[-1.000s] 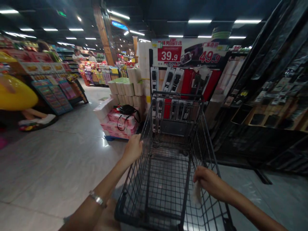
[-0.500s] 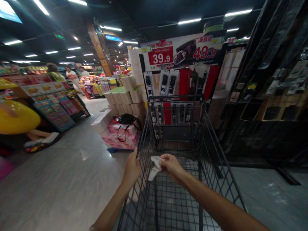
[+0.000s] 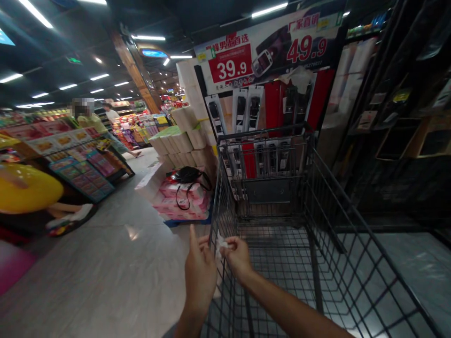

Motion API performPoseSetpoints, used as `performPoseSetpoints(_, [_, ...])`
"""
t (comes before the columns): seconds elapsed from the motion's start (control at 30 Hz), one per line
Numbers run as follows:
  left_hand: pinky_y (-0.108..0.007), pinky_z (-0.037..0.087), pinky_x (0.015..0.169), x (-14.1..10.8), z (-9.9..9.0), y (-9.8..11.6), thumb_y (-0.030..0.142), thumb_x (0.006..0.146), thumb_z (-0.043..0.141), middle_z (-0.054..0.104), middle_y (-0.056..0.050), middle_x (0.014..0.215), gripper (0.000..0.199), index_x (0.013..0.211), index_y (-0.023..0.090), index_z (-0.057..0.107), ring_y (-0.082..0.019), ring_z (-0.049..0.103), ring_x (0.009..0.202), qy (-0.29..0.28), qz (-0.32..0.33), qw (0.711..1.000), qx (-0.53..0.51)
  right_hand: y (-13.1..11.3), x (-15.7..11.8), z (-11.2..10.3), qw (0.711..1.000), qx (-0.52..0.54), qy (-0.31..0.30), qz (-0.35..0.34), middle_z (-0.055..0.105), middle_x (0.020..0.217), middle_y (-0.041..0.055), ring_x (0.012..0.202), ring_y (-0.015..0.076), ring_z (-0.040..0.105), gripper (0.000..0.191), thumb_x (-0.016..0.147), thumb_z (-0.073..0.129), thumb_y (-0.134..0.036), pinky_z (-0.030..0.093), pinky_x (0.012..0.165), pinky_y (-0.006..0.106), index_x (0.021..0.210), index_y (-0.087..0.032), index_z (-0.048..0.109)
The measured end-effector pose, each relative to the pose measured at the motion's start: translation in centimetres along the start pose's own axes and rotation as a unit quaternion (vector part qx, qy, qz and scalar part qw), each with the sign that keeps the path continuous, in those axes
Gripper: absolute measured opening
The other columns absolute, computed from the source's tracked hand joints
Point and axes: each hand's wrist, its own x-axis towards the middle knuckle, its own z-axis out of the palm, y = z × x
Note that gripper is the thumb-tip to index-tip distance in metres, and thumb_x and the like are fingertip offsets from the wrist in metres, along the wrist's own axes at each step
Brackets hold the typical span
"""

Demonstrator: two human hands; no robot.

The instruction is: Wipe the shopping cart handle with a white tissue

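A black wire shopping cart (image 3: 278,263) stands in front of me, with nothing visible lying in its basket. My right hand (image 3: 237,256) reaches over the basket and pinches a crumpled white tissue (image 3: 221,246) against the inner face of the left side wall. Just outside that same wall is my left hand (image 3: 200,267), its index finger pointing up and the other fingers loosely bent toward the wires. Nothing shows in the left hand.
Pink packages (image 3: 183,202) with a black bag (image 3: 188,175) on top stand ahead left. Beyond the cart is a rack of belts (image 3: 241,110) under a price sign (image 3: 230,63). A yellow rounded object (image 3: 31,188) is at far left; a person (image 3: 93,122) is behind shelves.
My left hand has moved right and its index finger has lifted off the cart's side. The right hand has brought the tissue left to the wires. The view has shifted, and the cart appears nearer.
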Motion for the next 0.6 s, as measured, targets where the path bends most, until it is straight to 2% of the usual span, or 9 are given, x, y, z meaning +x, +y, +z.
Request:
performPoseSetpoints(0.13, [-0.036,0.052,0.081,-0.4,0.3,0.5,0.025,0.084,0.038,0.065,-0.011,0.105,0.062,0.143,0.011,0.027,-0.019,0.064,0.091,-0.016,-0.012,0.999,0.040,2.7,0.5,-0.8,0.995,-0.094,0.038,-0.012,0.050,0.046,-0.0078,0.049,0.0125,0.050,0.014,0.047,0.055,-0.011,0.038,0.048,0.022,0.057,-0.020,0.053])
performPoseSetpoints(0.23, [-0.037,0.051,0.085,-0.5,0.7,0.4,0.024,0.083,0.038,0.064,-0.013,0.107,0.054,0.135,0.010,0.042,-0.020,0.063,0.095,-0.029,-0.001,0.998,0.051,3.4,0.6,-1.8,0.989,-0.130,0.065,-0.005,0.050,0.047,-0.0075,0.052,0.0134,0.052,0.013,0.048,0.054,-0.009,0.040,0.050,0.022,0.053,-0.021,0.051])
performPoseSetpoints(0.37, [-0.037,0.051,0.086,-0.7,1.3,0.2,0.024,0.081,0.040,0.063,-0.011,0.108,0.042,0.117,0.013,0.058,-0.022,0.062,0.098,-0.034,0.035,0.996,0.077,3.4,0.5,-2.7,0.983,-0.165,0.081,-0.021,0.049,0.046,-0.0077,0.049,0.0126,0.050,0.013,0.050,0.053,-0.010,0.038,0.049,0.022,0.050,-0.022,0.048])
performPoseSetpoints(0.47, [-0.037,0.051,0.085,-1.0,1.7,0.3,0.022,0.080,0.038,0.063,-0.012,0.108,0.041,0.114,0.013,0.060,-0.022,0.062,0.098,-0.022,0.041,0.994,0.101,3.1,0.2,-3.1,0.980,-0.181,0.079,-0.016,0.046,0.042,-0.0085,0.046,0.0125,0.048,0.016,0.049,0.053,-0.009,0.036,0.047,0.022,0.049,-0.023,0.045])
performPoseSetpoints(0.6, [-0.035,0.051,0.080,-1.3,1.7,0.7,0.021,0.080,0.037,0.063,-0.011,0.105,0.041,0.114,0.013,0.060,-0.022,0.062,0.096,-0.027,0.062,0.989,0.134,2.2,-0.6,-3.3,0.974,-0.205,0.056,-0.077,0.056,0.051,-0.0046,0.055,0.0145,0.054,0.013,0.051,0.053,-0.008,0.040,0.054,0.023,0.051,-0.021,0.053])
